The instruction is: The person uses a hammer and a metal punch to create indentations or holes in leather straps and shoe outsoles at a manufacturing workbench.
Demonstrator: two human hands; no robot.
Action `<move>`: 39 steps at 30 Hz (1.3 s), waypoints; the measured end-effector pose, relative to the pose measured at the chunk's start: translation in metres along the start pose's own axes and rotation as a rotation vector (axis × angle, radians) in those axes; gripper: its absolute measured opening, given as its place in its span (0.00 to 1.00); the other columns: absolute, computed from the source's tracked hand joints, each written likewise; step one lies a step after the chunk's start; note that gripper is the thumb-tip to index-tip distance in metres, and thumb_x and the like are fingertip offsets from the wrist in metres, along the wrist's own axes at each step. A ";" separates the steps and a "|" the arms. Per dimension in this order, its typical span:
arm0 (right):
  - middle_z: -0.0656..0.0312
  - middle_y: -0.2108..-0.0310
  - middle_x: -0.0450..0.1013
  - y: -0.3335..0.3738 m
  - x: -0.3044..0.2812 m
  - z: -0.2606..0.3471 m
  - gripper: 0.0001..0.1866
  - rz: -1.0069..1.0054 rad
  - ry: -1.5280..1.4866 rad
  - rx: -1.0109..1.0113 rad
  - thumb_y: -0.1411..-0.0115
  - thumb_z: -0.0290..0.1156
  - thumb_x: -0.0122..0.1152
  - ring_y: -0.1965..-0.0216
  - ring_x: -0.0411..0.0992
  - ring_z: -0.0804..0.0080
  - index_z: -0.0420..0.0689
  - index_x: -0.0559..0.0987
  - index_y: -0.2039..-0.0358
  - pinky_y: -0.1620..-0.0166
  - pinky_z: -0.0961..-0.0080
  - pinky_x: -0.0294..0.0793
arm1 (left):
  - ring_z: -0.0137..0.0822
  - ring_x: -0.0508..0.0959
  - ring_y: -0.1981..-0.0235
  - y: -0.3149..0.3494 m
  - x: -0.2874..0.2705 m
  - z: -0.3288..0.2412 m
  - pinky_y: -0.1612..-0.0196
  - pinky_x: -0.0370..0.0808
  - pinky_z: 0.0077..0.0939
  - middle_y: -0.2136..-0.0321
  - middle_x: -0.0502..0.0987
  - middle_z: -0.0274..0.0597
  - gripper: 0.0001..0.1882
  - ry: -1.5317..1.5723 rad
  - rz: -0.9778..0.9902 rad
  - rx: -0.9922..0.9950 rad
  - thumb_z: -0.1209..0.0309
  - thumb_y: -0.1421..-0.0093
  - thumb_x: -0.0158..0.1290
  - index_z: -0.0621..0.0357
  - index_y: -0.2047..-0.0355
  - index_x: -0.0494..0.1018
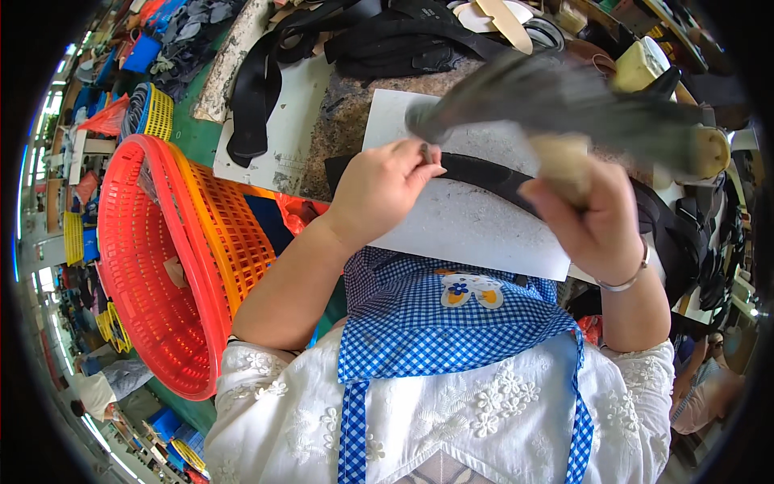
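Head view: left hand [379, 189] pinches the black strap [492, 179] flat on white paper [476, 226] at frame centre; right hand [592, 222] has its fingers wrapped round a blurred hammer [556, 101], seemingly mid-pounding; the next blow needs clear fingertips.

No packages, labels, signs or screens visible anywhere on the cluttered workbench or around it.

Your clearest bare patch is the white sheet [476, 226] below the black strap [492, 179]. To your left, stacked red and orange baskets [173, 266] block entry. Ahead, piled black straps [387, 40] crowd the bench; more dark pieces [709, 258] hem the right edge.
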State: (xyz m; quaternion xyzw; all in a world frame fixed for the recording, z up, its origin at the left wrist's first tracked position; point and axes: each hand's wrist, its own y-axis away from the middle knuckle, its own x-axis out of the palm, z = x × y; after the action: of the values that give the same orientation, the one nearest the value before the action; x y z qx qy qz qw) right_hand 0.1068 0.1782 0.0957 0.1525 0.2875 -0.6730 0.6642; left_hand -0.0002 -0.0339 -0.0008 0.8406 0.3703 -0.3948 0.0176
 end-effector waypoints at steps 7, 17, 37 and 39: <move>0.57 0.87 0.64 0.007 0.000 -0.006 0.10 -0.045 0.144 0.042 0.45 0.29 0.65 0.88 0.62 0.65 0.39 0.73 0.73 0.81 0.74 0.62 | 0.22 0.75 0.71 0.002 -0.003 0.012 0.67 0.71 0.16 0.71 0.79 0.35 0.01 0.433 -0.008 -0.282 0.78 0.38 0.51 0.61 0.66 0.71; 0.59 0.87 0.64 0.003 0.004 0.011 0.09 -0.127 -0.146 0.093 0.45 0.26 0.66 0.87 0.63 0.69 0.38 0.72 0.73 0.81 0.77 0.62 | 0.25 0.79 0.74 0.005 0.001 -0.002 0.69 0.74 0.18 0.73 0.79 0.39 0.02 0.056 -0.019 -0.104 0.78 0.39 0.52 0.62 0.67 0.71; 0.58 0.87 0.65 0.000 0.015 -0.001 0.09 0.023 0.018 -0.010 0.45 0.27 0.65 0.87 0.65 0.65 0.39 0.73 0.72 0.81 0.73 0.64 | 0.32 0.79 0.74 0.013 -0.005 0.004 0.71 0.74 0.23 0.73 0.78 0.44 0.04 -0.015 -0.090 -0.008 0.78 0.41 0.53 0.62 0.65 0.71; 0.55 0.87 0.66 0.000 0.017 -0.005 0.10 0.120 0.227 -0.036 0.45 0.28 0.65 0.85 0.68 0.56 0.39 0.72 0.74 0.80 0.68 0.65 | 0.35 0.80 0.75 0.016 -0.004 0.007 0.71 0.74 0.23 0.74 0.78 0.46 0.03 0.137 -0.124 -0.234 0.78 0.41 0.52 0.61 0.66 0.70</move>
State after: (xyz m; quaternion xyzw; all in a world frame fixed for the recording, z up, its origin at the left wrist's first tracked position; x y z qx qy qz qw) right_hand 0.1045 0.1674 0.0818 0.2325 0.3633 -0.6053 0.6690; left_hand 0.0033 -0.0501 -0.0071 0.8334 0.4653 -0.2908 0.0656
